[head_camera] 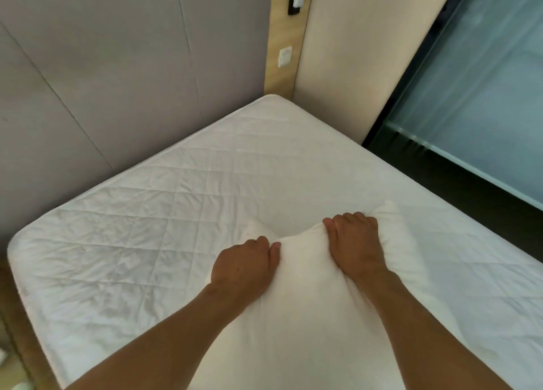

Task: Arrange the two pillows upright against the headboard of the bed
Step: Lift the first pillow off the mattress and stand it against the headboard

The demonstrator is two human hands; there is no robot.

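A white pillow is held over the near part of the bed, its far edge bunched up. My left hand grips that edge on the left and my right hand grips it on the right. The bed has a white quilted mattress cover. The grey padded headboard rises behind the mattress at the far left, well away from the pillow. I see only one pillow.
A beige wall panel runs along the bed's far right side, with a wooden strip carrying a white switch. A frosted glass partition stands to the right. Wooden flooring shows at the left edge.
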